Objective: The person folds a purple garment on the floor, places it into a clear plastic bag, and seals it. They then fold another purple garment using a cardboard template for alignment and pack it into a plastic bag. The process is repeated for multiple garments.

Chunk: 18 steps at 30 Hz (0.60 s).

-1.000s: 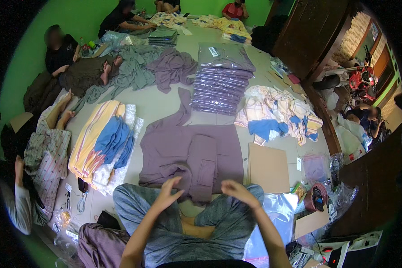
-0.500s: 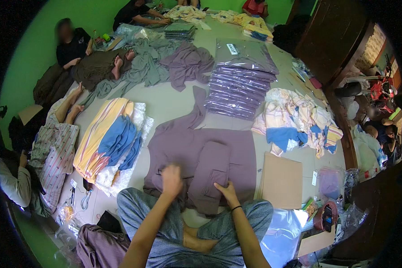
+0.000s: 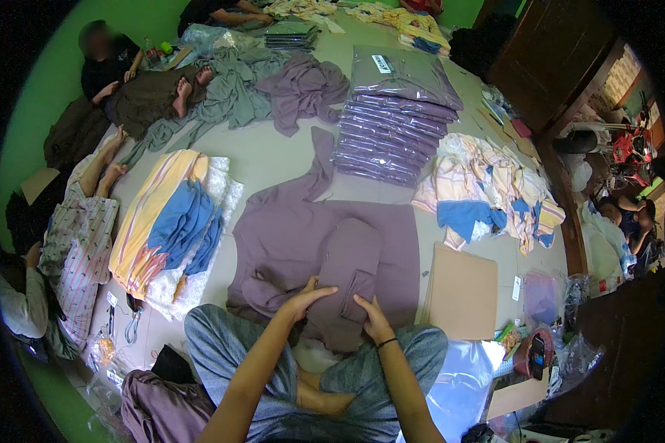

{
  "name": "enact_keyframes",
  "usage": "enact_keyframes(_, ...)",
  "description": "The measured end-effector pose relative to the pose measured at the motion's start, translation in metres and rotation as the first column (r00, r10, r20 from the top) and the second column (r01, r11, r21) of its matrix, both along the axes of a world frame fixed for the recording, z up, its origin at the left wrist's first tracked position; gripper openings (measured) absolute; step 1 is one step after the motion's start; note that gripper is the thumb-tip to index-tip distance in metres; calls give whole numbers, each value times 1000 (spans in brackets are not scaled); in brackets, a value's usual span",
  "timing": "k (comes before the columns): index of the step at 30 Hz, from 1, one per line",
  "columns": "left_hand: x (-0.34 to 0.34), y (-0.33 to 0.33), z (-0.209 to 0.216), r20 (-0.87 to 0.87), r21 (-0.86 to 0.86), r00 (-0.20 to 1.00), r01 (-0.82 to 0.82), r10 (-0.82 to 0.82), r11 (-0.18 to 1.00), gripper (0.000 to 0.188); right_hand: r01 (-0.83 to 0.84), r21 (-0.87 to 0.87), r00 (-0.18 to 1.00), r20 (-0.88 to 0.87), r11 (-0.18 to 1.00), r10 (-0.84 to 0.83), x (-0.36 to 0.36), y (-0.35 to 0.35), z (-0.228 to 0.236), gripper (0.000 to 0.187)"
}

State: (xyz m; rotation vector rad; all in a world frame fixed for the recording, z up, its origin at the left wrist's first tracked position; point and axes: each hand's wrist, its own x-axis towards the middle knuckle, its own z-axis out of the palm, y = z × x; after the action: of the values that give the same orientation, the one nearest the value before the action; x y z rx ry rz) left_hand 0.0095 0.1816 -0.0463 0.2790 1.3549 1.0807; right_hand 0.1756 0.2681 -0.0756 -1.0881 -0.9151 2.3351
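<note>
A mauve long-sleeved garment [image 3: 273,221] lies spread on the floor before my crossed legs. One sleeve reaches away toward the far side, and a folded-over section [image 3: 347,255] lies on top of the body with a smaller folded flap at its near end. My left hand [image 3: 307,299] grips the left side of the folded section, thumb on top. On the flap's right edge, my right hand [image 3: 373,317] has its thumb on top and its fingers tucked under the cloth. The fingertips of both hands are partly hidden by fabric.
A tall stack of bagged mauve garments [image 3: 391,125] stands beyond. Striped yellow-and-blue clothes [image 3: 162,221] lie left, with more [image 3: 488,192] to the right. Brown cardboard sheets [image 3: 462,292] and clear plastic bags [image 3: 454,384] are near my right knee. Other people sit along the left wall.
My left hand, blurred over the garment's left part before, has moved right and taken hold of the folded section. My right hand stays at the flap. The view has shifted slightly.
</note>
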Motion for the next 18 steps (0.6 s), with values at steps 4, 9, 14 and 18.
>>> enact_keyframes(4,10,2,35,-96,74,995,39,-32,997,85,5,-175,1000,2,985,-5,7,0,21,51)
enact_keyframes(9,35,-1,91,-255,178,967,62,-15,982,69,38,-216,973,-215,976,-85,25,-15,43,44)
enact_keyframes(14,51,-34,118,-274,448,952,4,133,894,40,282,-37,945,-161,959,-284,52,-11,71,47)
enact_keyframes(18,91,-82,107,-149,272,912,-333,381,903,45,392,203,916,-174,897,-361,76,-19,100,48)
